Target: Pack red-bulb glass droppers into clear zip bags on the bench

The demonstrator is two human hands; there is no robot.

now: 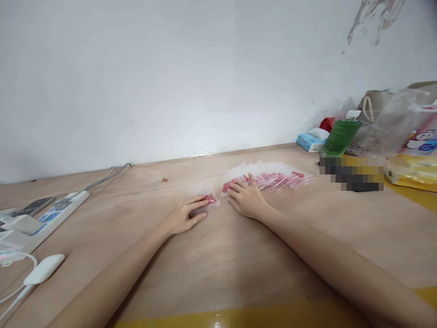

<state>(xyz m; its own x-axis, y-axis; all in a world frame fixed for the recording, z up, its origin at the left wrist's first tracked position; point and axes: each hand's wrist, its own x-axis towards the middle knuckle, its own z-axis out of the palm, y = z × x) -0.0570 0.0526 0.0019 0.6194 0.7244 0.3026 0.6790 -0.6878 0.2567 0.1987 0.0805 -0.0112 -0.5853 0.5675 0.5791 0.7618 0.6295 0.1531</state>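
On the desk, toward its back edge, the left hand rests, thumb apart, on a small stack of clear plastic bags; the right hand, fingers spread, touches a fanned row of bags (red contents show in both). A power strip lies near the left edge.

VIEW: head, single | MOUNT: worn, above and behind left hand and right hand | AXIS: forward and downward, toward wall beyond hands | RANGE: forearms nearest, hands mid-distance | FIELD: tabletop to either side of hands
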